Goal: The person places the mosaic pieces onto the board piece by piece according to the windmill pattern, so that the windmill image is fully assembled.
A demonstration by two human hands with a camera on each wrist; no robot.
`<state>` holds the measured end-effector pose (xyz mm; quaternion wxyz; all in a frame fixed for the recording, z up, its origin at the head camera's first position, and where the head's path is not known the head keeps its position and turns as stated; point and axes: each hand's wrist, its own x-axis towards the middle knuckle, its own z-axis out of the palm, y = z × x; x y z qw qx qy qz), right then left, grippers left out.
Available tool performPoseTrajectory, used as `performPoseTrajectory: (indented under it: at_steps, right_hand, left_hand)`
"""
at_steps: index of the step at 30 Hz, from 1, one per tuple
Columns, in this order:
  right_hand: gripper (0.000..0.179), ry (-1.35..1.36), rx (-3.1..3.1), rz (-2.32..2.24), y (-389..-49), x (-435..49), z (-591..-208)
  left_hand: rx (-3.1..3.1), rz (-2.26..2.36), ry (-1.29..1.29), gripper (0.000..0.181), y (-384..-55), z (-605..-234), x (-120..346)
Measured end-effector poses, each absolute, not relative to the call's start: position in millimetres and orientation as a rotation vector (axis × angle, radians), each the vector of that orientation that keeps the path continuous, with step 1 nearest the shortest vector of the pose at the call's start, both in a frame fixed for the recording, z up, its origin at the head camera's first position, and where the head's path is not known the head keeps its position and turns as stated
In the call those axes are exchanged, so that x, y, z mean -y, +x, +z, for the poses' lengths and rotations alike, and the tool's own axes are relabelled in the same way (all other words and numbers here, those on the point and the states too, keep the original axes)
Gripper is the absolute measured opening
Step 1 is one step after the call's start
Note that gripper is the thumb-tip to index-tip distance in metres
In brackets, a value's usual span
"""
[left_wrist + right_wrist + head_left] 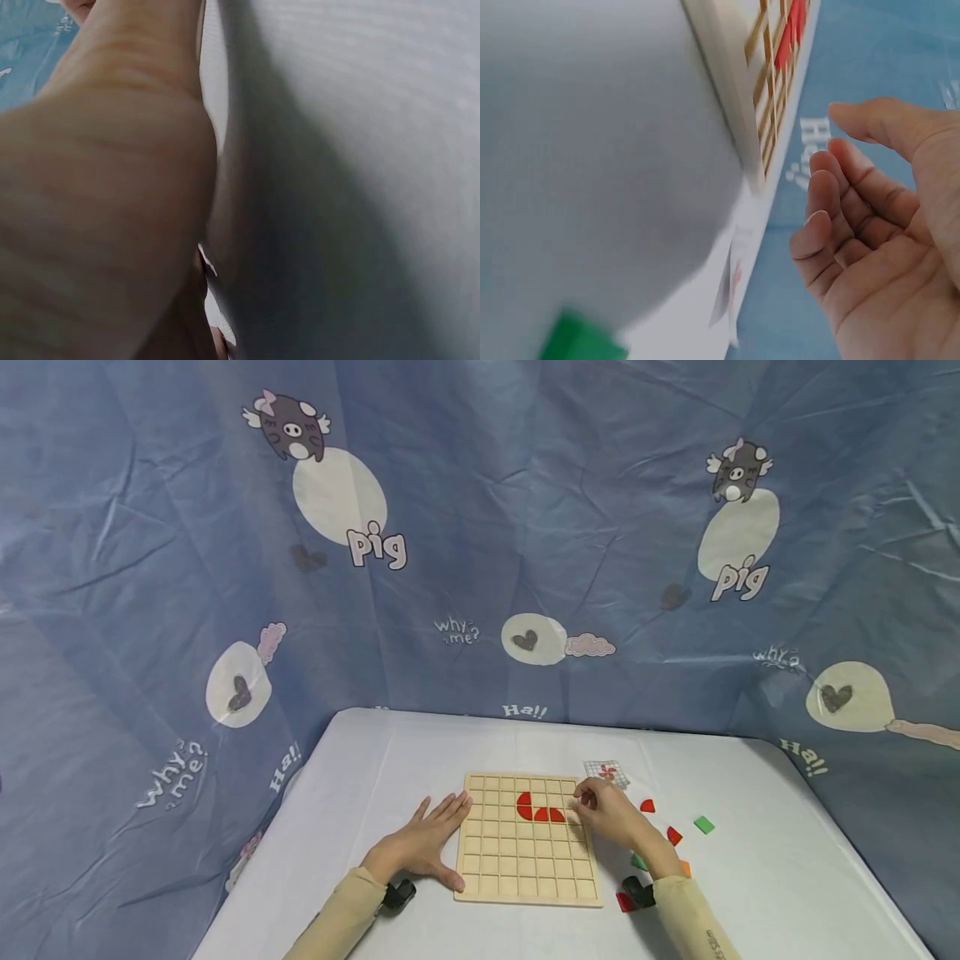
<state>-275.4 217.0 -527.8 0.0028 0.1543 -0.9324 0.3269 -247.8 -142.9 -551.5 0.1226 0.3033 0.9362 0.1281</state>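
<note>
A wooden grid board (527,865) lies on the white table, with several red quarter-circle pieces (524,811) set in its upper middle cells. My left hand (423,843) is spread flat along the board's left edge, fingertips at the upper side and thumb at the lower corner. Over the board's upper right edge is my right hand (611,814). In the right wrist view, its thumb and loosely bent fingers (870,187) have a gap between them, with nothing held. The left wrist view is mostly filled by the left wrist and palm side (112,187).
Behind the right hand lies a small pattern card (604,771) with a red figure. To the right are scattered red pieces (674,836), a green square (704,824), another green piece (639,862) and an orange piece (686,867). A blue curtain (465,577) hangs behind the table.
</note>
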Motion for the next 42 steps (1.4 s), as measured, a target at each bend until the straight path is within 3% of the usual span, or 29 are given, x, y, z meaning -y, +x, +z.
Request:
performPoseTrajectory:
  at_steps: [11,27,42]
  right_hand:
    - [0.013,0.376,2.872,0.937,-277,-274,-523]
    - [0.039,0.164,3.104,0.869,-278,-324,-525]
    - [0.028,0.010,3.162,0.829,-284,-324,-536]
  left_hand:
    - [-2.742,0.379,0.901,0.135,-247,-552,144]
    - [-2.718,0.413,0.923,0.134,-246,-549,144]
    - [-2.727,0.411,0.902,0.133,-245,-550,144]
